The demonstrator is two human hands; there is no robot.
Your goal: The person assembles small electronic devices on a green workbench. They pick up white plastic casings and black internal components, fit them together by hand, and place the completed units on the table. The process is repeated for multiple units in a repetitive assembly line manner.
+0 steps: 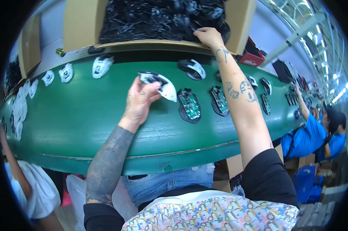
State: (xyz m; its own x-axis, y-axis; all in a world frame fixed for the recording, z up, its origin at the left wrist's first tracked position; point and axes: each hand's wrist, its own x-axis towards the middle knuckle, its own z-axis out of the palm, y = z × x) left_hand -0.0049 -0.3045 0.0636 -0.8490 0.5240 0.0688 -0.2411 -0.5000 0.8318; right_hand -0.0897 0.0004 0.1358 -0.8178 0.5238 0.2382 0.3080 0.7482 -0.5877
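My left hand [140, 99] grips a white computer mouse top shell [168, 91] with black parts on its inner side, held above the green belt. My right hand [209, 36] reaches over the near edge of a large cardboard box [81, 25]. Its fingers are bent closed at the heap of small black plastic parts [143, 21] inside; what they pinch is too small to tell. Below and right of the shell lies a mouse base with a green circuit board [189, 106]. A second mouse base [220, 101] lies beside my right forearm, and a black-and-white mouse [191, 69] sits behind them.
White mouse shells [102, 66] run along the belt [104, 127] to the left. More mice and a base [265, 104] lie right of my forearm. A red box [252, 53] stands behind. People in blue [308, 136] work at right; another person [31, 188] is at left.
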